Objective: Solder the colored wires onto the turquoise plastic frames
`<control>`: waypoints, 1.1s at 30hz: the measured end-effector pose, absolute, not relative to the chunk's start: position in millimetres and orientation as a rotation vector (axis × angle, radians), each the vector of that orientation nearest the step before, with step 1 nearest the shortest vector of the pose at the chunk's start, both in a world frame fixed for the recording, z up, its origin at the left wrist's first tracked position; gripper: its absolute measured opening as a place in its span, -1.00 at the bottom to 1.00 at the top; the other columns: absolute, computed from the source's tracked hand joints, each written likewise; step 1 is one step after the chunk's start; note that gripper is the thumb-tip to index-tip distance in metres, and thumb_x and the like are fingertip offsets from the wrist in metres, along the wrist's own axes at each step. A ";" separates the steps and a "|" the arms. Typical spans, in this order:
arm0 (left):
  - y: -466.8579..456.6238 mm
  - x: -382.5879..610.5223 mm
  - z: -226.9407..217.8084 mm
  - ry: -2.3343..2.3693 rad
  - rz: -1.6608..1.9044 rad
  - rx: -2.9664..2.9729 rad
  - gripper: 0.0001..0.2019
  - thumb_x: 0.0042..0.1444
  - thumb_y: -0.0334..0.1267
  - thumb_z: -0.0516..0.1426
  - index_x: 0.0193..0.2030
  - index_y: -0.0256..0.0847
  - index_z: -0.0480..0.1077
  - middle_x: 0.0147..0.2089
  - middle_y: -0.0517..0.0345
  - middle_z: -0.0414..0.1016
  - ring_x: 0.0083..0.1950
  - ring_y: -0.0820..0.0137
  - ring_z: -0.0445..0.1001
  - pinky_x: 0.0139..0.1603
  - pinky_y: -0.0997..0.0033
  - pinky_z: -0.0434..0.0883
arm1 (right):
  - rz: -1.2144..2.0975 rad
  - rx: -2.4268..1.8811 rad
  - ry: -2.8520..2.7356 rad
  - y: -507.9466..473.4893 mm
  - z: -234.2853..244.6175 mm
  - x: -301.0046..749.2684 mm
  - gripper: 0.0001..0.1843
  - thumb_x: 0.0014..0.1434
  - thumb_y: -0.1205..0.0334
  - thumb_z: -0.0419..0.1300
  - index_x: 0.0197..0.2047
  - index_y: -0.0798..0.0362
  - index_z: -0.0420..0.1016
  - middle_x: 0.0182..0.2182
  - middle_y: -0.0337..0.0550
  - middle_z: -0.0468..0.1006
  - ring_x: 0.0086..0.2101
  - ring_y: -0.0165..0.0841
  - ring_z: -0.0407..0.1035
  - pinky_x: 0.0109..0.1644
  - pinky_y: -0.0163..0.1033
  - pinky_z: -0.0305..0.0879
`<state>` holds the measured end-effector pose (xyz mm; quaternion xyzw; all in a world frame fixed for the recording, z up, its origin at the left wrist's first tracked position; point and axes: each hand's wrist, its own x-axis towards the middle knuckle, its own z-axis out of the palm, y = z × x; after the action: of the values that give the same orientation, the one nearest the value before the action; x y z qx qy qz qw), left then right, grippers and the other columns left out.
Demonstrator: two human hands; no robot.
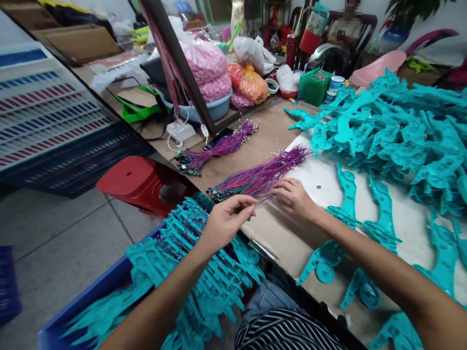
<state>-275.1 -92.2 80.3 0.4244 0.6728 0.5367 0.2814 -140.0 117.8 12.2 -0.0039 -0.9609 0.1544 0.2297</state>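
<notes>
Near the table's front edge, my left hand (233,216) pinches the end of a few thin red and blue wires (263,200). My right hand (294,197) has its fingers curled round the same wires a little further along. Just behind both hands lies a bundle of red, blue and purple wires (255,174) with small pale tips and dark connectors. A second wire bundle (219,148) rests further back. Below my left hand, turquoise plastic parts (189,257) fill a blue crate (85,291), with some wires among them. More turquoise parts (345,192) lie right of my right hand.
A large heap of turquoise parts (397,131) covers the table's right side. A red stool (134,182) stands left of the table. Behind are a brown post (178,63), a blue basin (219,108), a green box (318,86) and a seated person (345,31).
</notes>
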 end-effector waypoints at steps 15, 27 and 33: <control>-87.5 -217.6 35.0 1.794 0.708 1.915 -0.78 0.28 -0.40 0.02 -0.03 -0.25 0.44 -0.25 0.02 0.55 -0.19 0.30 0.50 -0.14 0.35 0.42 | 0.307 -0.561 -2.639 162.6 1.2 -126.4 -0.58 0.20 0.42 0.10 0.12 0.07 0.49 -0.14 0.04 0.53 -0.11 -0.16 0.34 -0.01 -0.08 0.31; -78.5 -293.5 36.5 2.693 0.610 1.771 -0.81 0.27 -0.26 0.08 -0.11 -0.23 0.48 -0.15 -0.09 0.48 -0.05 0.13 0.42 -0.05 0.13 0.39 | 0.245 -0.502 -2.737 173.4 -8.1 -160.6 -0.73 0.24 0.33 0.10 -0.12 0.03 0.62 -0.20 0.03 0.46 -0.19 -0.17 0.27 -0.13 -0.10 0.24; -52.6 -315.5 42.7 2.711 0.086 1.784 -0.94 0.16 -0.34 0.15 -0.31 -0.24 0.46 -0.26 -0.11 0.55 -0.12 0.07 0.46 -0.18 0.16 0.27 | 0.248 -0.501 -2.723 176.3 -11.8 -145.0 -0.76 0.21 0.36 0.13 -0.18 0.05 0.63 -0.23 0.01 0.47 -0.19 -0.19 0.28 -0.15 -0.13 0.24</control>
<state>-315.5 -52.6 42.7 0.5489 0.8338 0.0263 -0.0524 -145.0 176.3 -11.8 -0.1773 -0.9636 0.0878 0.1797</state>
